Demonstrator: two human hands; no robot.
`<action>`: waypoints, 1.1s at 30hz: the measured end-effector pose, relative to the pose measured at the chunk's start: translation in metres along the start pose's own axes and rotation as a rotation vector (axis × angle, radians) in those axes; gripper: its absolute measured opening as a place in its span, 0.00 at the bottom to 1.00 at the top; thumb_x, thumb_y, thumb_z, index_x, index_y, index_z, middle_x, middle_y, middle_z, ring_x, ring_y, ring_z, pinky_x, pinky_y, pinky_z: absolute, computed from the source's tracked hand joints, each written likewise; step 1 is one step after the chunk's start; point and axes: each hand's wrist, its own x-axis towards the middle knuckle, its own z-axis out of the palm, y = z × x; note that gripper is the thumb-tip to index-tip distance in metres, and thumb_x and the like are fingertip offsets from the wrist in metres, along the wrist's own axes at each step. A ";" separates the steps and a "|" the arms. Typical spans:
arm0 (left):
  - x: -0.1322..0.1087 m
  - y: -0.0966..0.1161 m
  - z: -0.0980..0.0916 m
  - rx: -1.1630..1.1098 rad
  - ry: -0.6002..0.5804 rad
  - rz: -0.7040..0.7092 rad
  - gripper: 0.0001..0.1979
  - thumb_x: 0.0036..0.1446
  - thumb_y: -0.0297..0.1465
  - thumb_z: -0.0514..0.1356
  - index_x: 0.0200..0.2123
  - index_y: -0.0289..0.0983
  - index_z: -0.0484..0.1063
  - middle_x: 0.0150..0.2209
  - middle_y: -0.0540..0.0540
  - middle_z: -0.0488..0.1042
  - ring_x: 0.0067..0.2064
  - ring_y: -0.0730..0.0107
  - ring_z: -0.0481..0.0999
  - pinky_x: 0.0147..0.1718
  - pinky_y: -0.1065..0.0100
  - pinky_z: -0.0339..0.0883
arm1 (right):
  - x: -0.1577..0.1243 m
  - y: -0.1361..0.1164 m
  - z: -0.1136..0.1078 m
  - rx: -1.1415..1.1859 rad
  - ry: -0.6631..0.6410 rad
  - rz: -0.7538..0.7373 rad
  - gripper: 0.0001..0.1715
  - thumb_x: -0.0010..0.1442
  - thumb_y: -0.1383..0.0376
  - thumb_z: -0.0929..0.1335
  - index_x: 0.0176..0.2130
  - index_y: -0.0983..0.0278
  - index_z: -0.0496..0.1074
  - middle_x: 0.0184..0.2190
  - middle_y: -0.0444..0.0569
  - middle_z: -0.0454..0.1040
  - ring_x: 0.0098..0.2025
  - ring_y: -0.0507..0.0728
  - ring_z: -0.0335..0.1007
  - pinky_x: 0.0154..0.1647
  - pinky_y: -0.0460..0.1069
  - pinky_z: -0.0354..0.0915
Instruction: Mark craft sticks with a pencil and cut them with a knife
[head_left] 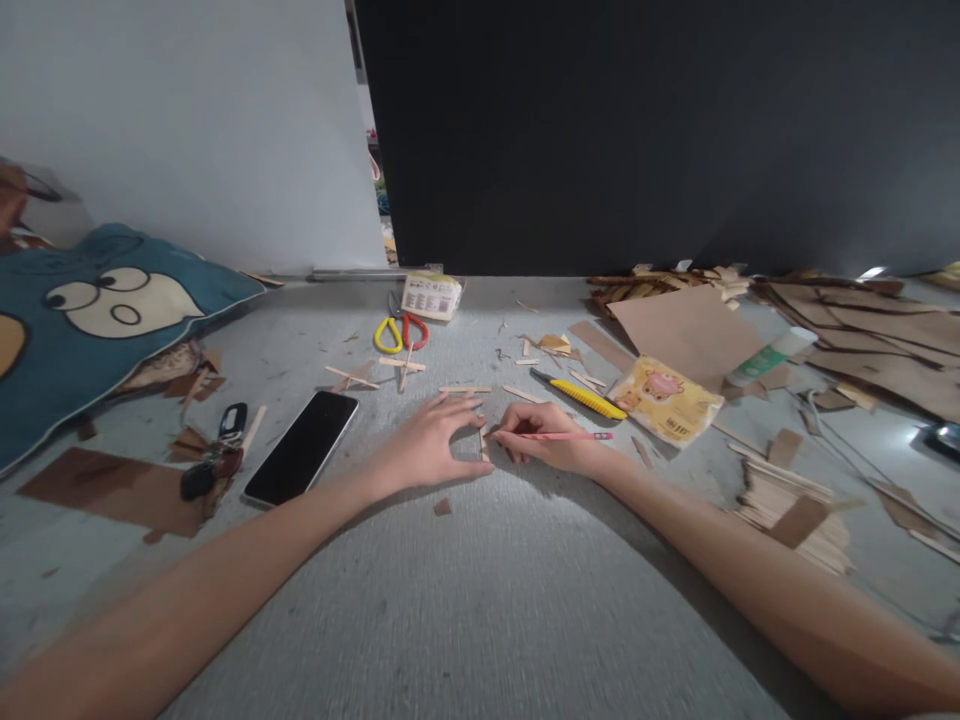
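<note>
My left hand (429, 445) rests on the grey floor (480, 600) with its fingers curled, pinching a small wooden stick (483, 441) against the surface. My right hand (541, 437) is closed round a pink pencil (571, 436) held like a pen, with its tip touching that same stick. The two hands nearly meet at the stick. More loose wooden sticks (465, 389) lie just beyond the fingers.
A black phone (301, 447) and keys (214, 465) lie to the left, scissors (400, 332) and a small box (430, 295) farther back. A yellow utility knife (583, 396), a yellow packet (664, 400), a glue stick (769, 357), cardboard sheets (686, 325) and a stick pile (791, 505) sit right. A blue cushion (97, 300) lies far left.
</note>
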 end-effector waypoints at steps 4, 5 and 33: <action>0.000 0.000 -0.001 0.021 -0.006 0.008 0.30 0.55 0.51 0.71 0.56 0.42 0.78 0.71 0.40 0.67 0.74 0.48 0.61 0.74 0.45 0.49 | -0.001 0.001 0.000 0.008 -0.006 -0.010 0.22 0.66 0.49 0.72 0.30 0.62 0.69 0.22 0.43 0.73 0.21 0.50 0.64 0.23 0.46 0.59; 0.000 0.001 -0.001 0.021 -0.004 0.009 0.30 0.55 0.51 0.71 0.56 0.43 0.78 0.70 0.40 0.67 0.74 0.48 0.62 0.74 0.45 0.49 | -0.001 0.001 0.001 0.011 -0.008 -0.010 0.22 0.66 0.50 0.72 0.30 0.62 0.69 0.22 0.43 0.73 0.22 0.50 0.64 0.23 0.46 0.59; 0.000 0.001 0.000 0.023 0.004 0.002 0.28 0.55 0.51 0.71 0.54 0.43 0.78 0.70 0.41 0.68 0.74 0.50 0.62 0.74 0.46 0.49 | 0.000 0.001 0.000 -0.007 -0.005 -0.010 0.23 0.65 0.49 0.72 0.29 0.62 0.70 0.21 0.43 0.73 0.22 0.50 0.64 0.23 0.46 0.59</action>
